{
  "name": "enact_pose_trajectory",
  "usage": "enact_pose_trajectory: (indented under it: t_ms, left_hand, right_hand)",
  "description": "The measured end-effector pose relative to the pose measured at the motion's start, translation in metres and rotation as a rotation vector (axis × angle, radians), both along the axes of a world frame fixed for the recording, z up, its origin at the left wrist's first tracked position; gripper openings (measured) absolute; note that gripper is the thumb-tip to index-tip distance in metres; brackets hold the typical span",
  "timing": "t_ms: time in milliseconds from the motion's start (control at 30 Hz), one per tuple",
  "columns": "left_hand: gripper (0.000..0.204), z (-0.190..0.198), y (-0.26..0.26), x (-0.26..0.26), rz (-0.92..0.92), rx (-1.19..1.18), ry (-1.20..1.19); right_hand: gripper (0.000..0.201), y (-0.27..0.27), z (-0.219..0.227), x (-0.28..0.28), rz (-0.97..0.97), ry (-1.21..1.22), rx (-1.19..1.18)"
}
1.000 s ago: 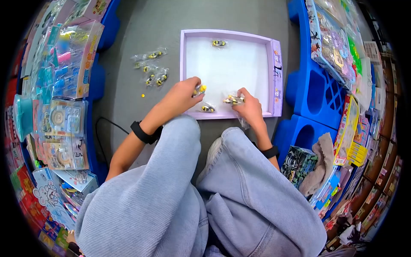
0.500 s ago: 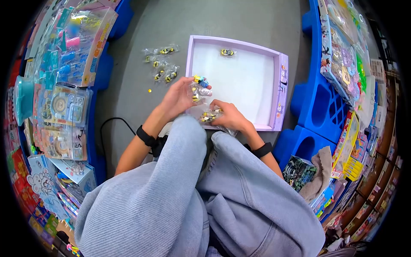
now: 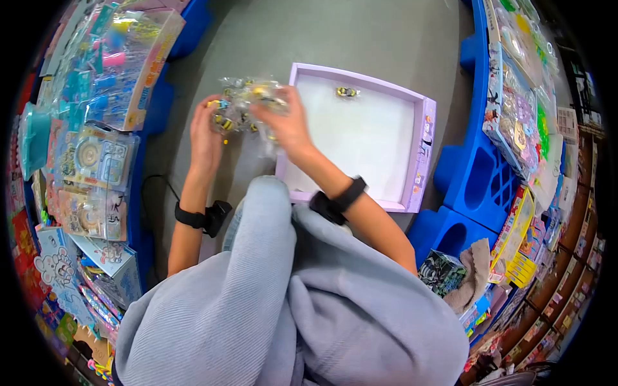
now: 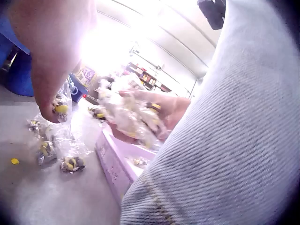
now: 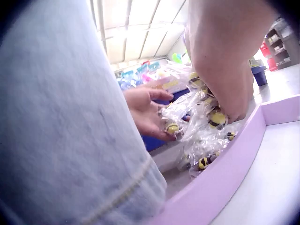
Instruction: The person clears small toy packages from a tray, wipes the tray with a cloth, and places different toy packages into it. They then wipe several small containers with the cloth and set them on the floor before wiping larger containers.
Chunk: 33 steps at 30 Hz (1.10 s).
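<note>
In the head view, my left hand [image 3: 205, 138] holds a bagged yellow-and-black striped toy [image 4: 61, 108] at its fingers over the floor. My right hand [image 3: 290, 125], blurred by motion, grips a bunch of clear plastic bags [image 3: 261, 96] with similar toys inside. The two hands are close together, left of the lilac tray [image 3: 427, 138]. More bagged toys [image 4: 72, 164] lie on the floor below the hands, partly hidden from the head view. Inside the tray, one bagged toy [image 3: 346, 92] lies near the far wall.
Blue plastic pallets [image 3: 479, 167] stacked with boxed toys stand along both sides. A small yellow disc [image 4: 15, 161] lies on the floor. A black cable [image 3: 154, 177] runs near the left arm. The jeans-clad knees [image 3: 264, 199] rise close in front of the tray.
Both hands have moved from the tray's near left corner to the left, over the bagged toys on the floor. The right hand has gathered up bagged toys and carried them across.
</note>
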State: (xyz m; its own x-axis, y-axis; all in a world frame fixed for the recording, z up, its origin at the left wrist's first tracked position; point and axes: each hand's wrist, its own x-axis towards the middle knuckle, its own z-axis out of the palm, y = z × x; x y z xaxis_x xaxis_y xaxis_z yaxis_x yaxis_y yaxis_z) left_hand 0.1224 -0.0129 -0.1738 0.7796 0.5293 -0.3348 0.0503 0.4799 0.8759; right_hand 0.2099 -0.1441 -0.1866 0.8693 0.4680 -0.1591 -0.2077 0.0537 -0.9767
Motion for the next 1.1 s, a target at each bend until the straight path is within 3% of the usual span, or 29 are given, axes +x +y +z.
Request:
enact_pose_trajectory:
  t_ms: [133,233,333,367,467,567,767,900,1033,1100]
  left_hand:
    - [0.030,-0.018,-0.002,0.006,0.130,0.056,0.011]
    - [0.032,-0.032,0.001,0.010,0.169,0.165,0.070]
    - [0.032,-0.031,0.002,0.009,0.153,0.345,0.155]
    - [0.032,-0.030,0.003,0.009,0.156,0.441,0.201]
    - [0.031,-0.029,0.009,0.006,0.138,0.464,0.204]
    - [0.030,-0.038,0.019,0.001,0.123,0.370,0.193]
    - [0.030,-0.042,0.026,-0.014,0.050,0.332,0.280]
    - [0.028,-0.040,0.027,-0.022,0.001,0.389,0.310]
    - [0.028,-0.048,0.031,-0.030,0.015,0.310,0.291]
    - [0.028,-0.046,0.031,-0.032,0.008,0.364,0.314]
  right_hand:
    - [0.072,0.010,-0.008,-0.005,0.096,-0.239,-0.225]
    - [0.075,-0.010,0.009,0.006,0.181,-0.261,-0.168]
    - [0.037,-0.045,0.023,0.039,0.135,-0.422,-0.236]
    - [0.024,-0.054,0.016,0.051,-0.014,-0.547,-0.382]
    - [0.027,-0.090,-0.016,0.077,-0.172,-1.023,-0.924]
    - [0.028,-0.105,-0.026,0.075,-0.030,-0.945,-0.952]
    - [0.026,-0.106,-0.045,0.072,-0.086,-0.837,-0.867]
    - [0.022,-0.095,-0.019,0.045,-0.098,-0.668,-0.618]
    - [0.028,-0.072,0.021,0.004,0.172,-0.583,-0.419]
    - [0.033,-0.075,0.039,-0.001,0.190,-0.597,-0.447]
